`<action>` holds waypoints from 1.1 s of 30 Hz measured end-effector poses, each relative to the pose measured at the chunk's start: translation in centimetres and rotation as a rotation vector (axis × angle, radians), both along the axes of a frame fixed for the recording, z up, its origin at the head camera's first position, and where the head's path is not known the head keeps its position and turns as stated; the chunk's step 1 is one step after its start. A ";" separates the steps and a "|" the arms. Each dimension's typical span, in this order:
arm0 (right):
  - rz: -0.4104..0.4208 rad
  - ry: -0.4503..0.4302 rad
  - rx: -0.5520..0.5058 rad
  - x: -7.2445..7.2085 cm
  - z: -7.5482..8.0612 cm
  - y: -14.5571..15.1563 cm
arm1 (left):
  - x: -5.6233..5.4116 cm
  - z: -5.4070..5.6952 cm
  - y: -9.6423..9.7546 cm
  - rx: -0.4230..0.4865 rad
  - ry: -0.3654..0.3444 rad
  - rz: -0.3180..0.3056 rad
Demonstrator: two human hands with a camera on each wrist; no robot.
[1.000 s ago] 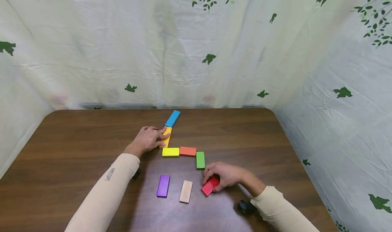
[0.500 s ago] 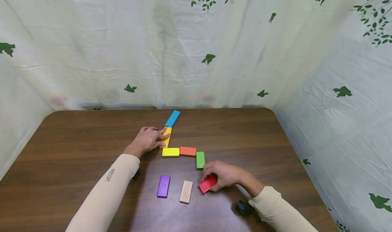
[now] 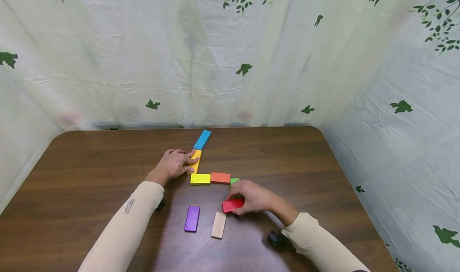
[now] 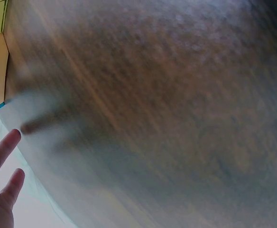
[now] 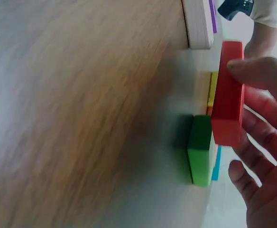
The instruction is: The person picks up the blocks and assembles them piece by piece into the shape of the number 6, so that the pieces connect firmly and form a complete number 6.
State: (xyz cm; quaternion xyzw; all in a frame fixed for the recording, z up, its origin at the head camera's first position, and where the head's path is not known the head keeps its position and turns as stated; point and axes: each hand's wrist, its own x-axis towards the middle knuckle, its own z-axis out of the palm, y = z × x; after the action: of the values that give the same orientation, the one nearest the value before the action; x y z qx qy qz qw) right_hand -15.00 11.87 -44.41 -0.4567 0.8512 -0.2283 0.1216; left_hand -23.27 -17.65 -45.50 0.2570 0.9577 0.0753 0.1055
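My right hand point(image 3: 253, 198) pinches a flat red block point(image 3: 230, 205) between thumb and fingers. In the right wrist view that red block point(image 5: 227, 104) is raised off the table, one long edge facing the camera, near the green block point(image 5: 202, 152). From the head, the hand covers most of the green block point(image 3: 234, 180). My left hand point(image 3: 171, 165) rests spread fingers on an amber block point(image 3: 195, 167). A blue block point(image 3: 202, 139) lies at the amber one's far end. Yellow point(image 3: 200, 179) and orange point(image 3: 220, 178) blocks run from its near end towards the green.
Nearer me lie a purple block point(image 3: 192, 219) and a plain wood block point(image 3: 218, 226), apart from the row. All rest on a brown wooden table point(image 3: 108, 156). A white curtain point(image 3: 125, 64) with green leaf and bird prints hangs behind its far edge.
My right hand has carried the red block left and away from me, turning it closer to level across, and now covers most of the green block. The left hand has stayed on the amber block.
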 end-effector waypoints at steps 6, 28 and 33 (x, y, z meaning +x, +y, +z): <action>-0.063 0.008 0.056 0.0 -0.1 -1.0 | 0.1 -0.1 0.0 0.005 0.000 0.008; -0.074 0.085 0.051 -0.5 -1.6 -2.1 | -0.1 -0.1 0.0 0.010 -0.009 0.015; -0.059 0.093 0.059 -0.4 -1.7 -2.3 | -0.1 -0.1 -0.1 0.010 -0.005 0.014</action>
State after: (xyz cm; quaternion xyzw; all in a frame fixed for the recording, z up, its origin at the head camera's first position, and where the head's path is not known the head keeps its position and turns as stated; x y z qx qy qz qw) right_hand -15.45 9.55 -46.07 -0.4376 0.8755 -0.1849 0.0886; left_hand -23.37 -17.74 -45.62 0.2505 0.9588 0.0817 0.1061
